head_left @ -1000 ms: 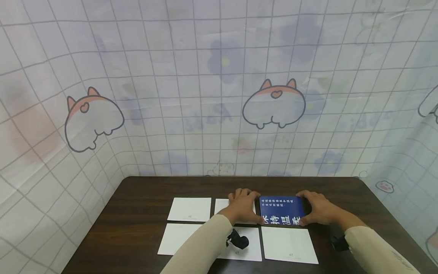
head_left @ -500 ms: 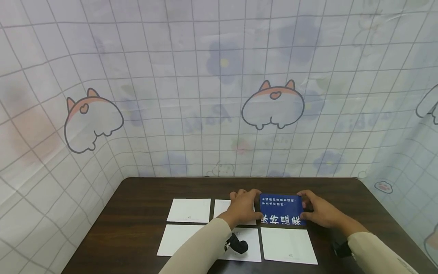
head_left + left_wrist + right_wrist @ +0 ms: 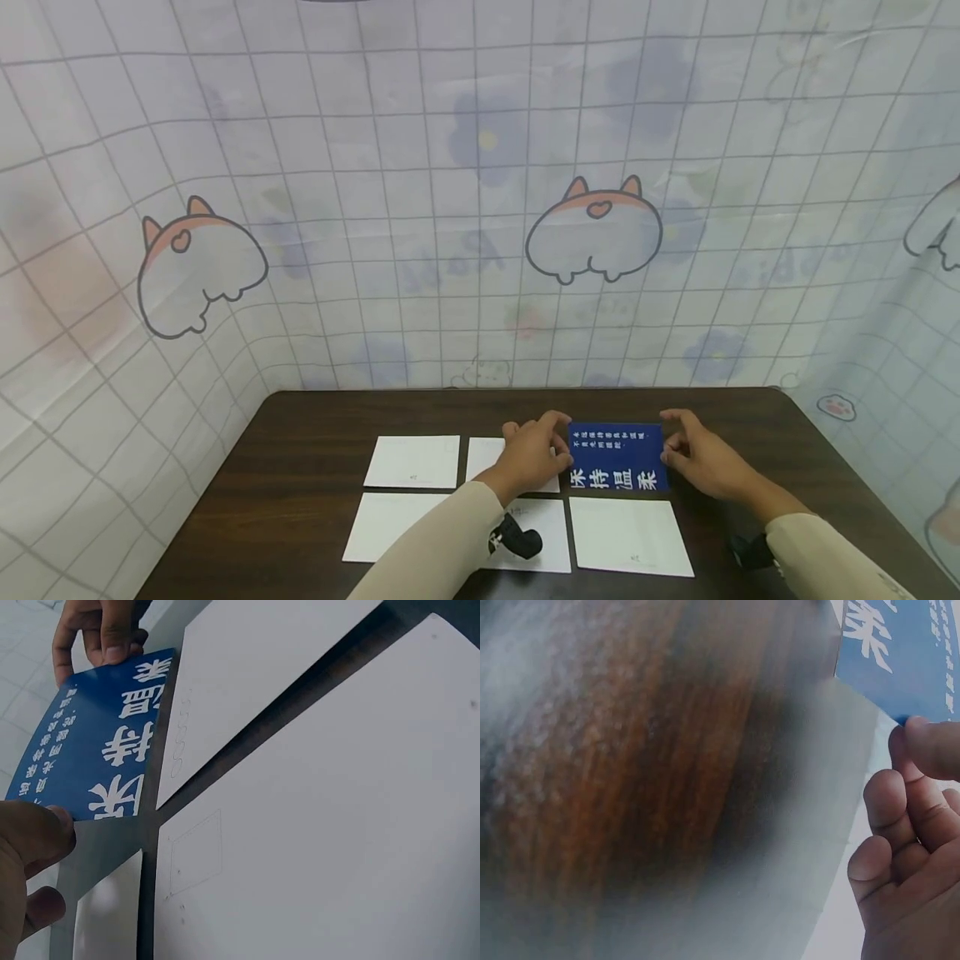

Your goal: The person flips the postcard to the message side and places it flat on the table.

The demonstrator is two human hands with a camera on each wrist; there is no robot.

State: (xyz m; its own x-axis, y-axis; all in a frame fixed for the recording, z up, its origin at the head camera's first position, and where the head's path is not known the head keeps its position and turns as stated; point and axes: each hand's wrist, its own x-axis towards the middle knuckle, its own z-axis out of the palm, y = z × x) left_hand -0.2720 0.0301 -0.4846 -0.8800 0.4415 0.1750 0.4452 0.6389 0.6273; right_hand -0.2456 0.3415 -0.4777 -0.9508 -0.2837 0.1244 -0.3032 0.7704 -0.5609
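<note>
A blue card printed with white Chinese characters is at the right of the back row, slightly tilted up. My left hand pinches its left edge, and the thumb shows on the edge in the left wrist view. On the opposite side, my right hand pinches the right edge between thumb and index finger. The right wrist view shows that thumb pressed on the corner of the card, with the other fingers curled below. Under my left hand lies a white card, partly hidden.
More white cards lie in two rows on the dark wooden table: one at back left, one at front right, others partly under my left sleeve. A patterned white curtain surrounds the table.
Both hands have drawn their fingers to the blue card's side edges and now pinch it. The card has come up a little and its front edge has shifted slightly away from me.
</note>
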